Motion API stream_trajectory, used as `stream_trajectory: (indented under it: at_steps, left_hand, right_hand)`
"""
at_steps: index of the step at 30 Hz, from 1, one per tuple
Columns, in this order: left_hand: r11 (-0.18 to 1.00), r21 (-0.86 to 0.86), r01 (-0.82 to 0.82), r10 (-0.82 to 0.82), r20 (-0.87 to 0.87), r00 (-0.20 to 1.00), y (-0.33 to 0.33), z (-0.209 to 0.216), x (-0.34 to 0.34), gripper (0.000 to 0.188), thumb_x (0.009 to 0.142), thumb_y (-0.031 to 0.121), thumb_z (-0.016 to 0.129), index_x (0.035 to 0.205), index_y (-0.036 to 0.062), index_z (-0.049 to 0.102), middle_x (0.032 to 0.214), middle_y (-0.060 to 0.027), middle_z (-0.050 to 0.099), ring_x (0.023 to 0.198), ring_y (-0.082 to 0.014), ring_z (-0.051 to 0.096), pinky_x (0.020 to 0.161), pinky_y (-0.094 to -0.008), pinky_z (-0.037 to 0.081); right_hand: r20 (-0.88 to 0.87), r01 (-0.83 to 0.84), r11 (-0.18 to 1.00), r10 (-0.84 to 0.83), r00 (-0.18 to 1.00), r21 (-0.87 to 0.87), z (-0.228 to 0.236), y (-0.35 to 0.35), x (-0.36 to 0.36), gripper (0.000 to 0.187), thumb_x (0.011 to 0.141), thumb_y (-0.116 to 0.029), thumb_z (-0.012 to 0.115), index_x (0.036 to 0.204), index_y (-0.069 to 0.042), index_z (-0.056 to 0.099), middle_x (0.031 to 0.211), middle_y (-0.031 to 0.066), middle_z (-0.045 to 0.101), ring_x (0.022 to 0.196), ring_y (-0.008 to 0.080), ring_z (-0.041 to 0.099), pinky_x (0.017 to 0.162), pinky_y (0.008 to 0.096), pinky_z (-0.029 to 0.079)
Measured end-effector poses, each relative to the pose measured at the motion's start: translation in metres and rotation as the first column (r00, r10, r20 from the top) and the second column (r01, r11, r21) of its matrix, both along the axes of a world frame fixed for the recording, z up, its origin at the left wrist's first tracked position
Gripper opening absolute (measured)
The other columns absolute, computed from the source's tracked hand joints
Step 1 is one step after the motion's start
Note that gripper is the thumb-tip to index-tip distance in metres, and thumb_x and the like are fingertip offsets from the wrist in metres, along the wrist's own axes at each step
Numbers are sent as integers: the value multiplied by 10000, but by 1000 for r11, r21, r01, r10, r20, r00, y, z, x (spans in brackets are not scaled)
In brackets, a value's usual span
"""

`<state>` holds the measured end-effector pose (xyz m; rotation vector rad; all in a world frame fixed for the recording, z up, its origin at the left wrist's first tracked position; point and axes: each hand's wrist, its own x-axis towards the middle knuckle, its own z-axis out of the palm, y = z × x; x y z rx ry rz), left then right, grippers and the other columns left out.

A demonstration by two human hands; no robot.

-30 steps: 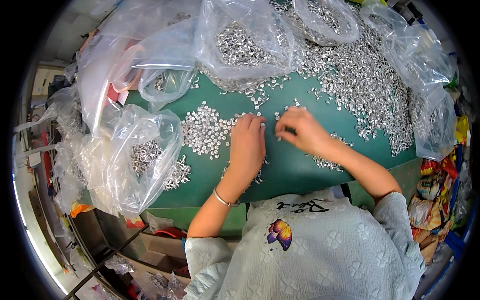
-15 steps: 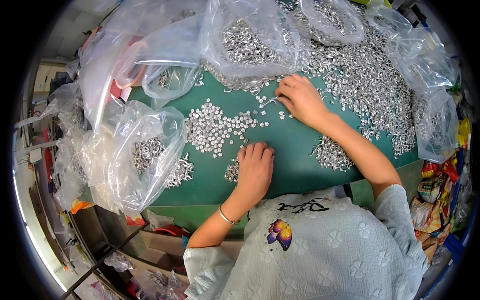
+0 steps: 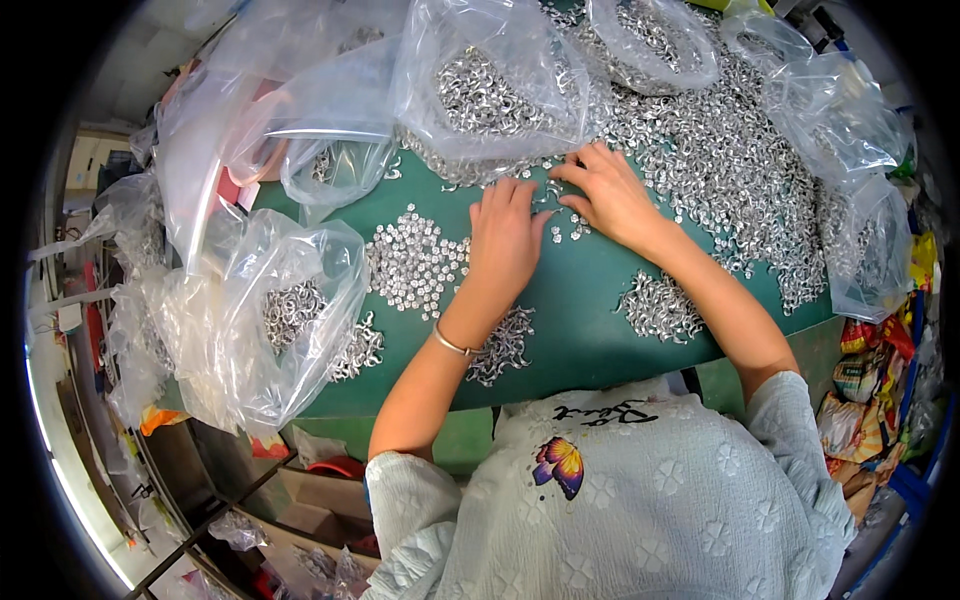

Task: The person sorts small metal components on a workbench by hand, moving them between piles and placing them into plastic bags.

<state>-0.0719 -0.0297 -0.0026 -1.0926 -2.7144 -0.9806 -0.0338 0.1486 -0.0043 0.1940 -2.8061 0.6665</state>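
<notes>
My left hand (image 3: 503, 228) is over the green tabletop (image 3: 575, 310), fingers stretched forward and thumb apart; I see nothing held in it. Close to its right, my right hand (image 3: 612, 196) has its fingers curled, with thumb and forefinger around a small silver metal piece whose exact shape is too small to make out. A few similar pieces lie under and between the hands. To the left of my left hand spreads a patch of small flower-shaped silver pieces (image 3: 412, 262). A pile of curved silver pieces (image 3: 503, 345) lies beside my left wrist.
A large heap of curved silver pieces (image 3: 715, 150) covers the far right. Clear plastic bags (image 3: 490, 95) with more pieces stand along the back, and another bag (image 3: 300, 290) is at the left. One small pile (image 3: 660, 306) lies near my right forearm.
My left hand has moved forward from the near pile to beside my right hand, uncovering that pile. Some flower-shaped pieces are now hidden under it. My right hand stays about where it was.
</notes>
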Motion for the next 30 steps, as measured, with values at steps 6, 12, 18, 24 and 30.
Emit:
stream_trajectory:
  at_steps: [6,12,18,24,30]
  left_hand:
    - [1000,7,14,-14,-38,999,17,-15,-14,267,785,87,696,1041,54,627,1032,-84,600,1007,-285,552,821,-399,391]
    - [984,-101,145,-138,76,988,28,-5,-27,183,767,59,697,945,58,658,980,-92,612,968,-294,581,797,-415,400]
    - [955,-149,255,-242,96,965,25,-3,-36,175,755,20,677,926,54,656,962,-99,607,973,-297,586,801,-421,400]
    - [936,-178,305,-286,121,950,27,5,-41,171,746,21,676,913,47,652,947,-113,619,946,-301,597,818,-428,412]
    - [943,-129,306,-299,71,952,29,2,-45,163,739,32,695,891,17,639,881,-131,640,857,-309,622,782,-411,464]
  right_hand:
    - [-17,-28,999,28,999,-17,-2,8,-3,173,748,-84,711,909,-70,648,932,58,580,949,252,534,825,388,398]
    - [25,-96,995,96,995,-17,5,17,-1,190,753,-57,682,918,-35,590,923,88,576,967,276,532,844,403,399]
    - [-42,-150,984,147,988,-95,-3,24,-2,152,735,-20,656,880,-35,615,897,92,572,924,286,541,804,392,418]
    - [-70,-127,983,118,991,-134,0,25,-1,134,746,-12,646,875,-37,621,893,99,565,930,292,544,818,409,424]
    - [-50,-143,983,138,989,-119,-1,25,-5,79,770,-36,640,846,-40,620,873,102,580,922,302,551,825,434,440]
